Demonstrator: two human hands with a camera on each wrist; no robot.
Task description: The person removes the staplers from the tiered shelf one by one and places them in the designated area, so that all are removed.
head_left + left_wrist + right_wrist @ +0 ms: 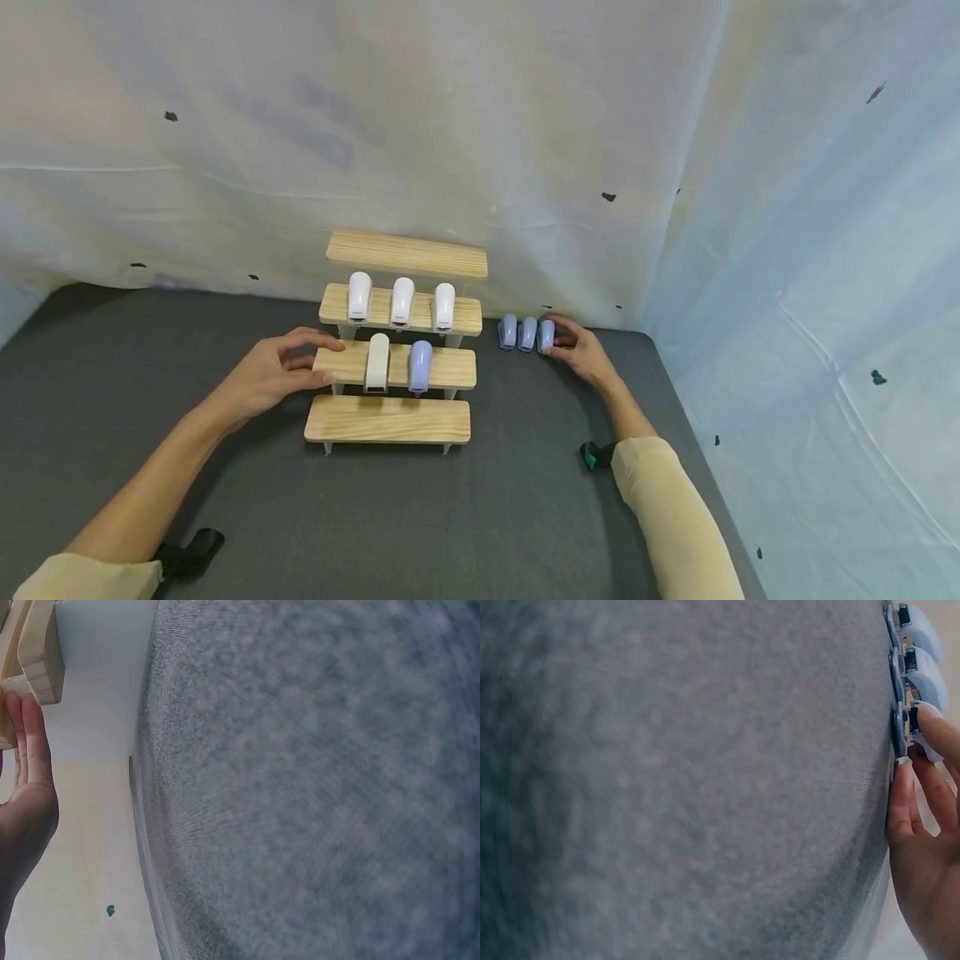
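A tiered wooden display stand (386,419) stands on the dark cloth. My left hand (273,371) grips the left end of its second-lowest shelf, index finger over the back edge and thumb at the front. In the left wrist view the fingertips (30,712) meet the wood. On that shelf sit a cream stapler (377,362) and a blue stapler (420,367). Three small blue staplers stand in a row right of the stand. My right hand (581,350) pinches the rightmost blue stapler (546,335), thumb and fingers on opposite sides; it stands on the cloth.
Three white staplers, one of them a middle one (402,302), line the shelf above. The top shelf (405,253) is behind them. A pale sheet (525,150) hangs close behind the stand and along the right side of the table (480,517).
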